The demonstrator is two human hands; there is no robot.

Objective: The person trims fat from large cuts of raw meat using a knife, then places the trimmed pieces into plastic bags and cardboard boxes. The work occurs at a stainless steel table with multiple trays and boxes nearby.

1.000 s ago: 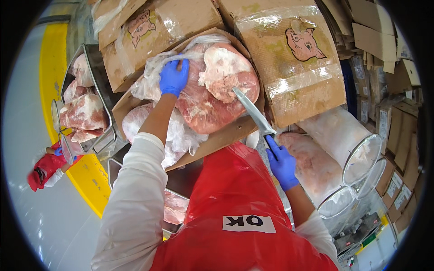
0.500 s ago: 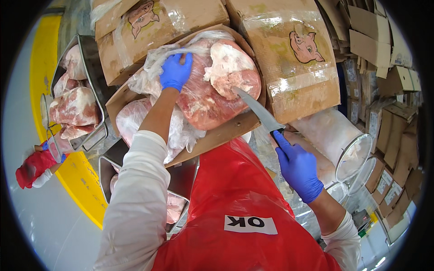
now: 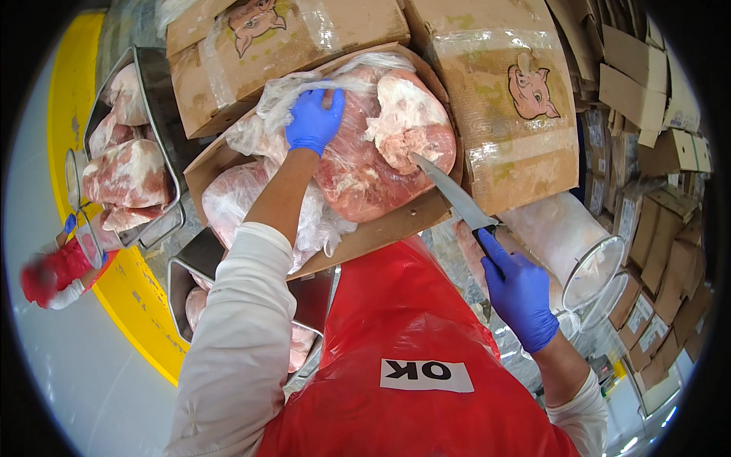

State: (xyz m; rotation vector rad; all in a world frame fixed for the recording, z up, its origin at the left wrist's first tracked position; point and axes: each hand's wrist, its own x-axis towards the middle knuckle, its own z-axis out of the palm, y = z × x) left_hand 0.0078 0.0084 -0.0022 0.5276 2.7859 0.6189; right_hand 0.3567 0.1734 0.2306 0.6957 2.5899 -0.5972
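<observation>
A large piece of raw pork [image 3: 356,171], pink with a pale fat patch, lies in an opened cardboard box [image 3: 400,226], partly covered by clear plastic film [image 3: 263,122]. My blue-gloved left hand [image 3: 314,119] lies over the film at the meat's left side, fingers curled into it and thumb apart. In my blue-gloved right hand [image 3: 521,293] is a knife [image 3: 455,199] with a long curved blade and dark handle. Its tip touches the meat just below the fat patch. Another piece of film-wrapped meat [image 3: 234,196] sits in the box's left part.
Closed cardboard boxes [image 3: 514,145] stand behind and to the right. A metal bin with meat cuts [image 3: 129,175] is at left; another metal bin [image 3: 186,308] sits below the box. Clear-walled round containers [image 3: 567,244] lie at right. Another person [image 3: 53,274] is at far left.
The view has shifted slightly, so the box and meat appear a little farther right. Both hands keep nearly the same places on the film and knife. The other person has moved slightly.
</observation>
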